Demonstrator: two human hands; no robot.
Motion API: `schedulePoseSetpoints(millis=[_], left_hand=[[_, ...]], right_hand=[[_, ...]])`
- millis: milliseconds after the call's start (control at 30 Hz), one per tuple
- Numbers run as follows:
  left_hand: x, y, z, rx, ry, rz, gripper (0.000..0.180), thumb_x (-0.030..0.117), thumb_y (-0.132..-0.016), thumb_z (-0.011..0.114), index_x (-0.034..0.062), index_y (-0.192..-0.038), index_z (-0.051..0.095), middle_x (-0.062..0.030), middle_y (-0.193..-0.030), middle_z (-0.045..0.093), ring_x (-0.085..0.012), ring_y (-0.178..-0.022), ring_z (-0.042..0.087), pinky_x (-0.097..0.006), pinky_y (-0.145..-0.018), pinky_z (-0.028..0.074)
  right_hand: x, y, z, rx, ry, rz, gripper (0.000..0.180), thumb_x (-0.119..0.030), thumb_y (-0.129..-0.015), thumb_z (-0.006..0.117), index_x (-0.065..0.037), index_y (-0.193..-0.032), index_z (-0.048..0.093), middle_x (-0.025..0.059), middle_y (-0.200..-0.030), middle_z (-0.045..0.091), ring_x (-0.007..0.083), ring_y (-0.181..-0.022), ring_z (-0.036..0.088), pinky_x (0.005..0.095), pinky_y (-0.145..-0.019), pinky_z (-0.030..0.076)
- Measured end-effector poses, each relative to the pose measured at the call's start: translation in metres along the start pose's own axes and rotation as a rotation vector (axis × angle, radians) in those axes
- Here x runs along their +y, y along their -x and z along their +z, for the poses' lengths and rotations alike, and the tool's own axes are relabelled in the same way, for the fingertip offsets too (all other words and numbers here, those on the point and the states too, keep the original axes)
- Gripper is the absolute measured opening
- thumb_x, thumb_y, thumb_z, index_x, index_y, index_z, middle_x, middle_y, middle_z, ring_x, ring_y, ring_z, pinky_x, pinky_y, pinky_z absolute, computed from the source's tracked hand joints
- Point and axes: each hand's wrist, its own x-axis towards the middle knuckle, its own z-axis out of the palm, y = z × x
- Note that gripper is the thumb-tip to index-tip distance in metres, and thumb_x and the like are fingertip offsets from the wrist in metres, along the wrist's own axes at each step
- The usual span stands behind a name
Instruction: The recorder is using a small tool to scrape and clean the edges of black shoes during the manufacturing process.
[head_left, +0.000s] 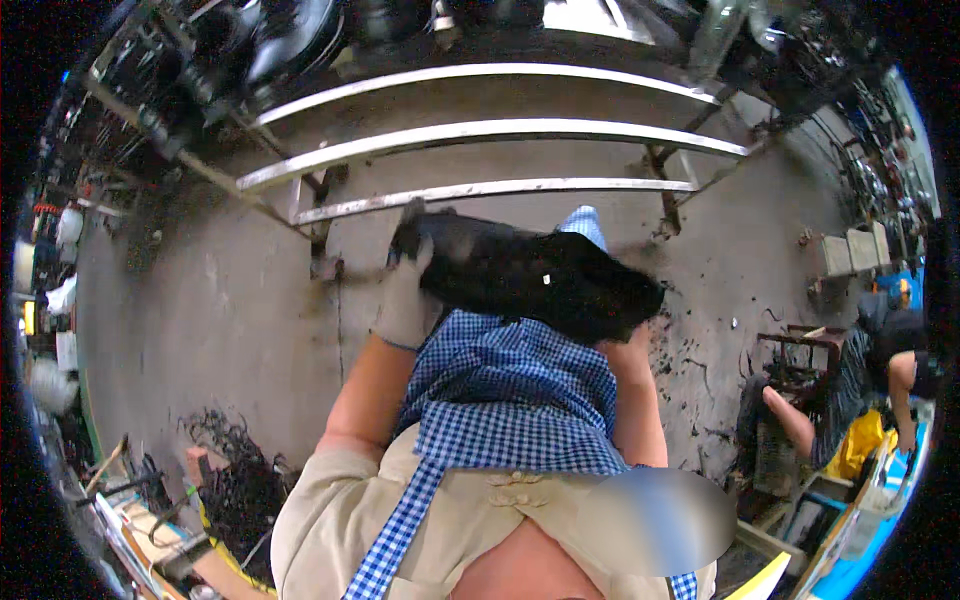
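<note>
A long, bulky black piece (500,262) is held crosswise in front of my blue-checked apron. Its surface is dark and its exact kind cannot be made out; a small white spot shows near its middle. At the piece's left end, my left hand (405,300), in a pale glove, is closed with fingers up against the side. My right hand (628,350) grips the lower edge of the right end, its fingers mostly hidden behind the black piece.
Ahead stands a metal frame with pale horizontal rails (490,130). Black scraps (690,350) litter the grey floor on the right. A heap of black strips (240,470) lies at lower left. Another person's arm (790,420) shows at right, beside a dark metal stand (800,350).
</note>
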Motion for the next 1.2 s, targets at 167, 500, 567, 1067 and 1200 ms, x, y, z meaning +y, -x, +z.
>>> schedulePoseSetpoints(millis=[167,500,567,1067,1200], left_hand=[[0.027,0.010,-0.021,0.058,-0.522,-0.022,0.056,0.004,-0.076,0.054,0.0171,-0.130,0.050,-0.0119,-0.126,0.054,-0.0283,-0.118,0.049,-0.039,-0.099,0.040],[0.084,0.012,-0.027,0.103,0.478,0.036,0.060,0.008,-0.065,0.076,0.0012,-0.120,0.051,-0.0093,-0.113,0.058,-0.0194,-0.107,0.054,-0.033,-0.094,0.044],[0.084,0.011,-0.024,0.006,0.441,0.074,0.060,0.008,-0.065,0.076,0.0015,-0.120,0.052,-0.0094,-0.114,0.058,-0.0203,-0.106,0.054,-0.033,-0.094,0.044],[0.089,0.009,-0.030,-0.019,0.437,0.063,0.059,0.014,-0.061,0.077,-0.0015,-0.114,0.055,-0.0113,-0.107,0.061,-0.0209,-0.102,0.057,-0.033,-0.091,0.045],[0.099,0.006,-0.031,-0.145,0.416,0.027,0.060,0.019,-0.061,0.078,-0.0011,-0.114,0.057,-0.0119,-0.106,0.061,-0.0207,-0.101,0.057,-0.032,-0.090,0.045]], right_hand=[[-0.055,0.003,0.039,-0.115,-0.075,-0.096,0.069,-0.012,-0.065,0.075,-0.007,-0.127,0.046,0.0118,-0.122,0.055,0.0285,-0.116,0.050,0.0342,-0.100,0.036],[-0.058,-0.026,0.034,-0.175,-0.020,-0.055,0.031,-0.009,-0.082,0.063,-0.002,-0.112,0.058,0.0073,-0.094,0.060,0.0138,-0.080,0.056,0.0250,-0.070,0.045],[-0.073,-0.031,0.035,-0.177,-0.126,-0.208,0.028,-0.006,-0.086,0.058,-0.002,-0.114,0.057,0.0025,-0.086,0.054,0.0089,-0.078,0.050,0.0210,-0.068,0.041],[-0.153,-0.040,0.018,-0.189,0.143,-0.617,0.039,-0.010,-0.081,0.062,-0.010,-0.120,0.056,0.0101,-0.091,0.058,0.0251,-0.075,0.060,0.0323,-0.064,0.050],[-0.179,-0.051,0.012,-0.228,0.170,-0.752,0.041,-0.013,-0.079,0.064,-0.015,-0.120,0.057,0.0096,-0.088,0.057,0.0249,-0.064,0.060,0.0344,-0.053,0.050]])
